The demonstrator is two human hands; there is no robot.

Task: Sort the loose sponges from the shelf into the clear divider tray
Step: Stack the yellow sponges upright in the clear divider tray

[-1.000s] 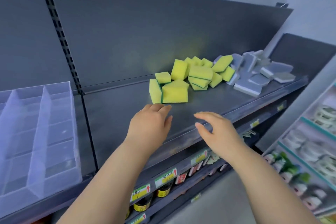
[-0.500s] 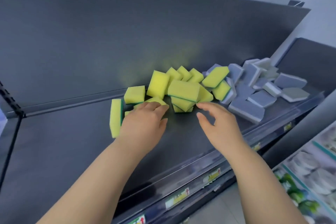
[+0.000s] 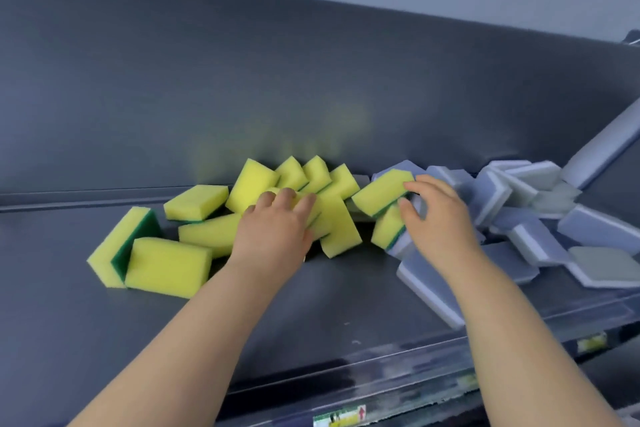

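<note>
Both hands have advanced from the shelf's front edge to the sponge pile since a second ago, and the camera has closed in with them.

Head view, items:

- Left hand: palm down, fingers fairly straight and slightly spread, lying on top of the yellow sponges at the middle of the heap. It clasps nothing.
- Right hand: fingers curved, forefinger on the upper right end of a raised yellow sponge, thumb just under that end. Motion blur hides the contact, so I cannot tell whether this is a true pinch.
- Yellow sponges: roughly a dozen with green scouring backs, heaped loosely on the shelf, under and to the left of the left hand. The rear ones lean against the back panel.
- Upright sponge: farthest left of the left hand, standing on edge with its green face showing.
- Flat sponge: lying against the upright sponge, on the side nearer the left hand.
- Grey sponges: a tumbled heap under and to the right of the right hand, meeting the yellow heap at the right hand's fingertips. One lies toward the shelf's front edge, beneath the right wrist.
- Price label: on the front rail, nearer than both hands, between the forearms.
</note>
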